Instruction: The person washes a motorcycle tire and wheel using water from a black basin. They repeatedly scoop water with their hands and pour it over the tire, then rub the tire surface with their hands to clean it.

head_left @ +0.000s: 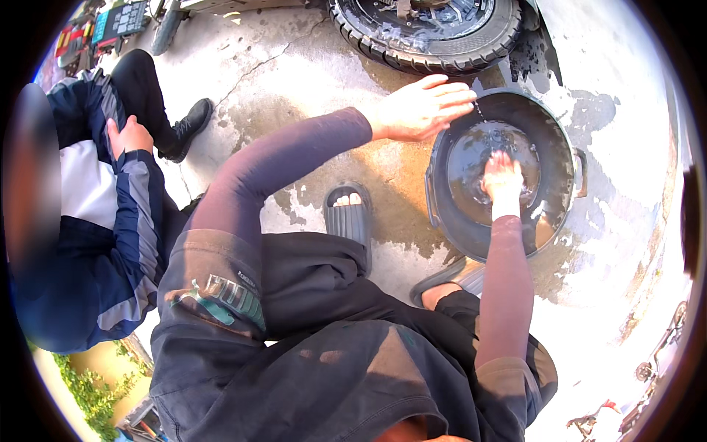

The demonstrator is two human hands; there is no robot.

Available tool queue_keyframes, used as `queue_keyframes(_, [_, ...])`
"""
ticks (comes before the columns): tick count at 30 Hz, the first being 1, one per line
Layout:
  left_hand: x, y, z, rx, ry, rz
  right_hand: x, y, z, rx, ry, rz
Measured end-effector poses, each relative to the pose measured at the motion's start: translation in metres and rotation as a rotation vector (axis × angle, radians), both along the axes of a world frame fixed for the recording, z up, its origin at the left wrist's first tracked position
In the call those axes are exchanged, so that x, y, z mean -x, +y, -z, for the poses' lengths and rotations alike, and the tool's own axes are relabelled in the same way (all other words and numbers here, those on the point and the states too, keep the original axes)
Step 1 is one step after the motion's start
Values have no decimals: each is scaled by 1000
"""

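A round black basin with side handles stands on the ground in front of me and to the right, with water in its bottom. My right hand reaches into it, fingers stretched out at the water and holding nothing visible; whether the fingertips are under the surface, I cannot tell. Up by the basin's far left rim is my left hand, its fingers extended and empty. Drops of water fall beside its fingertips. Just beyond the basin is a wet wheel with a chunky black tire, streaked with pale suds.
A person in a blue and grey jacket sits close on my left, with a black shoe on the floor. My sandals flank the near side of the basin. Wet patches mark the concrete floor. Tools and cases lie far left.
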State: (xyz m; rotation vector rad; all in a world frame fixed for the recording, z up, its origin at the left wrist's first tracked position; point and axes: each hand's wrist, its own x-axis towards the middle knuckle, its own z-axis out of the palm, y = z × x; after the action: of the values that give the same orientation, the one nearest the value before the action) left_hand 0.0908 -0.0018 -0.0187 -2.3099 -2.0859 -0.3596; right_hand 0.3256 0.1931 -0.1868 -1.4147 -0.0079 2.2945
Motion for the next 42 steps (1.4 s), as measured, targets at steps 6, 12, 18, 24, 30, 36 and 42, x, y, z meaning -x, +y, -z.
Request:
queue_keyframes(6, [58,-44,-3,-178,100,-413,161,-33,-164,-187,718,-491])
queue_keyframes(12, [82,-60,9,-146,155,-541,197,-35,-189,-567,411,-873])
queue_keyframes(18, [12,3,16,-151,87,-80,115,34,-171,-684,71,-925])
queue_keyframes(24, [-10,18,27,61,274,-35,21,58,-79,-531,-337,-346])
queue_keyframes(30, [-3,13,27,41,248,-22,-75,76,-4,-581,-829,-201])
queue_keyframes(36, [5,-7,26,52,236,-13,-14,45,-10,-25,120,-99])
queue_keyframes(42, [21,-35,37,29,77,-32,139,16,-170,-271,679,-513])
